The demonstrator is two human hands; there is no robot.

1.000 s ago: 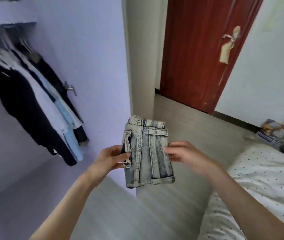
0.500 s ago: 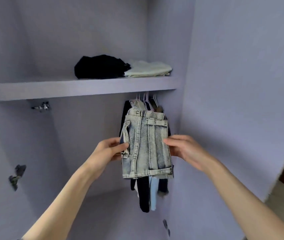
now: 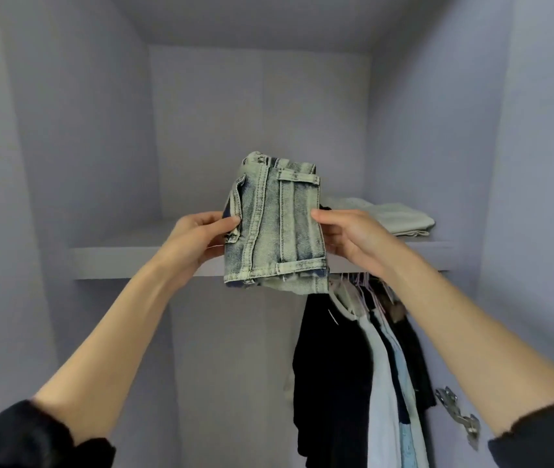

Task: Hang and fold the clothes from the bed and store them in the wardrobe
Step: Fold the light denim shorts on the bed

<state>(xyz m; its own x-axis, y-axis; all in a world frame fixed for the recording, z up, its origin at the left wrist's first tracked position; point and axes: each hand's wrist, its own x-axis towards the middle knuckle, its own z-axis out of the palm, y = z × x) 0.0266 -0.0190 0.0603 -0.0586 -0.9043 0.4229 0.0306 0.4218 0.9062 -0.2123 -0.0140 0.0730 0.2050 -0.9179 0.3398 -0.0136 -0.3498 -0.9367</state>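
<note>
While raised at shelf (image 3: 134, 261) height, both hands' fingers clamped on folded denim (image 3: 275, 224): left hand (image 3: 198, 241), right hand (image 3: 353, 238).

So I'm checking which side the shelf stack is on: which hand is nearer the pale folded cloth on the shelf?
Right. The right hand grips the jeans just in front of the pale folded cloth; the left hand holds their far edge.

Soft, even light; perhaps slight blur
</note>
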